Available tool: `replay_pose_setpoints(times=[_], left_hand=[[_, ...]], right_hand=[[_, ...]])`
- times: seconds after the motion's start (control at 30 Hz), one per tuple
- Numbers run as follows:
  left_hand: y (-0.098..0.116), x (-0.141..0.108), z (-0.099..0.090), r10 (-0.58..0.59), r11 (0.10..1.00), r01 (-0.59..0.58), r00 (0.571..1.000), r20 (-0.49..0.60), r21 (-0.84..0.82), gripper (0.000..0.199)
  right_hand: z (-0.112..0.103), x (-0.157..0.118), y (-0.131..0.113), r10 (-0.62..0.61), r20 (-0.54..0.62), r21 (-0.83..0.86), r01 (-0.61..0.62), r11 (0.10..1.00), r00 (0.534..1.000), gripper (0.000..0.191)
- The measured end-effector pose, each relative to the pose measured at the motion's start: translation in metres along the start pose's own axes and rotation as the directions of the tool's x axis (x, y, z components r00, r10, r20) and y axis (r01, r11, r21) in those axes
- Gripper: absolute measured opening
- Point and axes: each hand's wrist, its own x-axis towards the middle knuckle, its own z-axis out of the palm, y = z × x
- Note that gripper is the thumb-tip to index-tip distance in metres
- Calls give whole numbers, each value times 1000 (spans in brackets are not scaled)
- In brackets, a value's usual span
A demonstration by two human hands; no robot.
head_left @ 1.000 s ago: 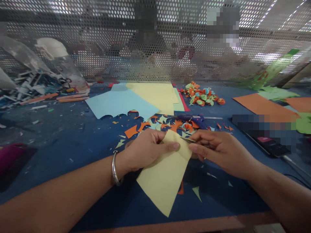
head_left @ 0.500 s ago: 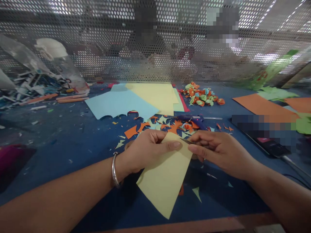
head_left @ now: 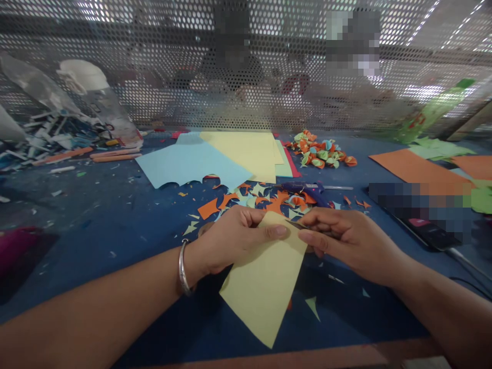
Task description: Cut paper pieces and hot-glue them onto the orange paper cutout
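Observation:
My left hand (head_left: 234, 238), with a silver bangle at the wrist, pinches a sheet of pale yellow paper (head_left: 265, 287) near its upper end, thumb on top. The sheet slants down toward the table's front edge. At its upper right edge my right hand (head_left: 342, 236) is closed around small scissors (head_left: 295, 224); only a bit of dark blade shows against the paper, and the fingers hide the handles. Orange and pale green paper scraps (head_left: 282, 201) lie just beyond both hands. A pale green sliver (head_left: 313, 308) is on the table to the right of the sheet.
Beyond the scraps lie a blue sheet with scalloped cuts (head_left: 192, 161), yellow sheets (head_left: 246, 148), a glue gun (head_left: 307, 188) and a heap of curled paper pieces (head_left: 321, 150). A phone with a cable (head_left: 418, 220) and orange paper (head_left: 415, 166) are right; a bottle (head_left: 109, 113) stands left.
The yellow sheet has shifted slightly to the right and its tilt has changed a little. The scissors' blade shows less clearly at its edge. Both hands keep their grip.

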Motion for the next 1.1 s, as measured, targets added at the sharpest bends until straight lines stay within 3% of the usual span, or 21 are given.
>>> replay_pose_setpoints(times=[0.8, 1.1], left_hand=[[0, -1, 1, -11, 991, 18, 999, -50, 134, 41], [3, -4, 2, -20, 986, 23, 1000, -17, 166, 41]], right_hand=[[1, 0, -1, 20, 6, -29, -19, 999, 1000, 30], [3, 0, -6, 27, 5, -42, -26, 999, 1000, 30]])
